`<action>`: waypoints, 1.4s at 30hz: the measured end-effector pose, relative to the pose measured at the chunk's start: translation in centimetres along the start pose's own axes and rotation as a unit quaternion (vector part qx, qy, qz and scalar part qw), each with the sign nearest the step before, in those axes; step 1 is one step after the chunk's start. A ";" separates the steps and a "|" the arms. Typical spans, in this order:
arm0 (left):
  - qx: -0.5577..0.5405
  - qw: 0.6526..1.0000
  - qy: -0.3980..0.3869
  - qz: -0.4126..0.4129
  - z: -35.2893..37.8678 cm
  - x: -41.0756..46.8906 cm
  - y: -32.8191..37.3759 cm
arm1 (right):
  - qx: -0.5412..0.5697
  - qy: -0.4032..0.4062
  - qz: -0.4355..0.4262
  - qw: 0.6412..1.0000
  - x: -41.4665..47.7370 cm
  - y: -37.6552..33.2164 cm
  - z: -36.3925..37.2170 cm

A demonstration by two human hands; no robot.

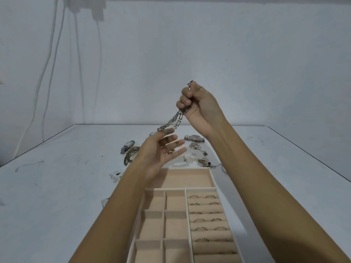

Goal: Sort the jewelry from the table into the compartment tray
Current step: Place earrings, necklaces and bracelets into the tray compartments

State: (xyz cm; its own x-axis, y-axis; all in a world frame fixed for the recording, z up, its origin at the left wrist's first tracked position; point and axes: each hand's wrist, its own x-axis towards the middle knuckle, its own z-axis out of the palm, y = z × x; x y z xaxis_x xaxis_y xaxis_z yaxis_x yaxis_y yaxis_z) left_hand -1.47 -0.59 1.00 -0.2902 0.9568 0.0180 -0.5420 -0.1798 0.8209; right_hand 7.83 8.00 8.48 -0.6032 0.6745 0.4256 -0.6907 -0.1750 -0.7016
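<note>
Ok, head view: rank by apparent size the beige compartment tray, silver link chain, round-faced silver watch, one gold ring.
1. beige compartment tray
2. silver link chain
3. round-faced silver watch, though farther away
4. gold ring

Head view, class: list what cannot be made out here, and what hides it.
Head view:
Chain: upper end hidden in the right hand grip.
Tray: near end cut off by the bottom edge.
Left hand: fingers motion-blurred.
Jewelry beyond the tray: too small to identify.
</note>
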 end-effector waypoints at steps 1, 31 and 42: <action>-0.090 0.996 -0.011 -0.020 -0.2 -0.1 0.3 | -0.010 0.008 0.007 1.000 0.0 0.4 -0.1; 0.108 0.982 0.133 0.079 -0.7 -0.6 0.5 | -0.640 0.039 0.146 0.754 -2.2 -1.2 -8.0; 0.232 0.960 0.127 0.095 -1.1 -0.8 0.8 | -0.766 0.027 0.194 0.613 -1.7 4.1 -9.9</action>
State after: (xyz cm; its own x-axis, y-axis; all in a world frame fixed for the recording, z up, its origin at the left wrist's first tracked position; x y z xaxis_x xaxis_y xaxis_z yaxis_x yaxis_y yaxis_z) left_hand -2.55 -1.72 0.98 -0.5629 0.8204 0.1007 -0.0676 -0.1672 0.9836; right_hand 9.96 13.17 -0.79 -0.5616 0.8247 0.0665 0.7091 0.5211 -0.4750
